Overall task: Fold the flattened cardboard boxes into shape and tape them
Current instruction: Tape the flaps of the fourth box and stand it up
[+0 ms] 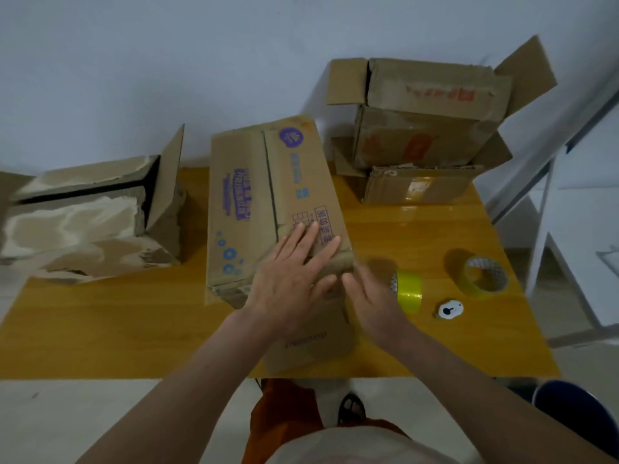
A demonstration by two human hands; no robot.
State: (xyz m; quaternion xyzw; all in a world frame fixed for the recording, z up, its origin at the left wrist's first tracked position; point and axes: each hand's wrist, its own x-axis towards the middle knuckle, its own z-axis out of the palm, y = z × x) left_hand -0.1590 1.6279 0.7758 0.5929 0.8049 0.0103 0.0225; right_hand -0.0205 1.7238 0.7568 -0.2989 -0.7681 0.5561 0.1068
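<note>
flat on the purple-printed box (268,202), left grip (294,272) spread; right grip (371,296) blurred, cannot tell.

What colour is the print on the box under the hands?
Purple and blue print on the cardboard box, head view.

On a yellow table (100,329) stands a cardboard box (264,202) with purple print. The left hand (294,272) lies flat on its near top edge, fingers straight. The right hand (371,303) is just beside it, blurred, holding a yellow tape roll (408,291). A second roll (485,274) lies further right.
</note>
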